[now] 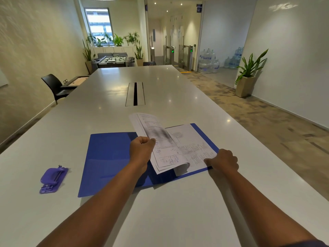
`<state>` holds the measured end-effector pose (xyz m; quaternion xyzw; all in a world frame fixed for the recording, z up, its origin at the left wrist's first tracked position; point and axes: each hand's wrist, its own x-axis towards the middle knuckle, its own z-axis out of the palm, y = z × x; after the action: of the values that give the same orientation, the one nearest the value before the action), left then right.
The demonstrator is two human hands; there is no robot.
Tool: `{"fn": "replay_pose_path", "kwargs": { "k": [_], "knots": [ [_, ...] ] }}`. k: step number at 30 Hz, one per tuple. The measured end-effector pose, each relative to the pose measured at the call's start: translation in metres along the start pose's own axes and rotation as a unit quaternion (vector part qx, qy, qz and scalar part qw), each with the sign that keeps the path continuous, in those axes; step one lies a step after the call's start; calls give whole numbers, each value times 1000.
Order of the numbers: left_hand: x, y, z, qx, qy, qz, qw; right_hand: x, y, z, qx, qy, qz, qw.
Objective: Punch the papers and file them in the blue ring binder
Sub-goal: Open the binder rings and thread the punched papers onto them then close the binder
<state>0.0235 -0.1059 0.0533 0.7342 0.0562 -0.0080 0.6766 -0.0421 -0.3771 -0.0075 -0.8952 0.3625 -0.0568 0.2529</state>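
Two hands work over the open blue ring binder (110, 157): left hand (142, 148) gripping lifted papers (160, 139), right hand (224, 160) pressing the filed sheet (194, 145) flat; purple punch (53, 179) idle left of it, filing seemingly near done.

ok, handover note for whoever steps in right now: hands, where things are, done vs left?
Left hand: pinching the lifted sheets by their edge, curled up over the binder's middle.
Right hand: pressing the flat page at its near right corner.
Blue ring binder: lying open on the table, papers on its right half.
Purple hole punch: left of the binder, untouched.
Done: papers in the binder; rings not visible, so seating unconfirmed.
Left: likely lay the sheets flat, close the binder.
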Motion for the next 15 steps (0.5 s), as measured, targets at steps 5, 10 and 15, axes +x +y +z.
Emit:
{"fn": "replay_pose_path", "kwargs": {
  "k": [5, 10, 15],
  "knots": [
    [-1, 0, -1, 0, 2, -5, 1000, -2, -2, -3, 60, 35, -15, 997],
    [-1, 0, 1, 2, 6, -7, 1000, -4, -12, -8, 191, 63, -46, 979],
    [1, -3, 0, 16, 16, 18, 1000, -24, -45, -31, 299, 70, -90, 947]
  ]
}}
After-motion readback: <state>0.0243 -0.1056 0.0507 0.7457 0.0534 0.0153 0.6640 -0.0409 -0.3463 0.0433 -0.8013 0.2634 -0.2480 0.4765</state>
